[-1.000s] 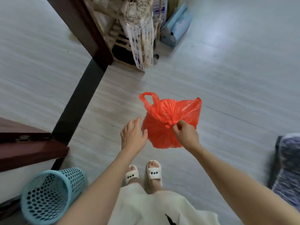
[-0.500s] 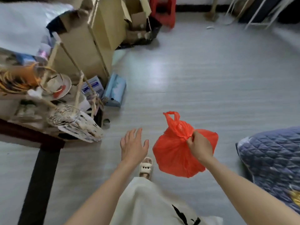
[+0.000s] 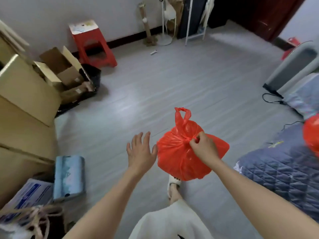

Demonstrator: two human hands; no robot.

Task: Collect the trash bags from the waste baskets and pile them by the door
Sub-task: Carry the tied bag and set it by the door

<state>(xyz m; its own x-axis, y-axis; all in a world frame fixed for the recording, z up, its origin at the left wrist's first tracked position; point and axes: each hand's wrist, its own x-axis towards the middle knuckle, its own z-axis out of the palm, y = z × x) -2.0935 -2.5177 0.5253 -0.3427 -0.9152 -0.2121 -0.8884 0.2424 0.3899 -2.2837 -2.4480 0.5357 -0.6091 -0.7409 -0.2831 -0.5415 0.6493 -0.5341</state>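
Head view: the right hand [image 3: 204, 147] pinched the knotted neck of a tied, crinkled red plastic trash bag [image 3: 179, 156], fingers curled round the knot, and the bag hung clear of the grey plank floor [image 3: 172, 87], above a foot in a white sandal [image 3: 174, 182]. The left hand [image 3: 140, 152] was spread flat, fingers straight, holding nothing, its thumb just beside the bag's left side. Stacked brown cardboard boxes [image 3: 25, 90] stood along the floor's left edge, with a red plastic stool [image 3: 91, 42] against the far wall. A dark red door [image 3: 264, 12] occupied the far right corner. A blue quilted bedcover [image 3: 283, 171] lay at the right edge.
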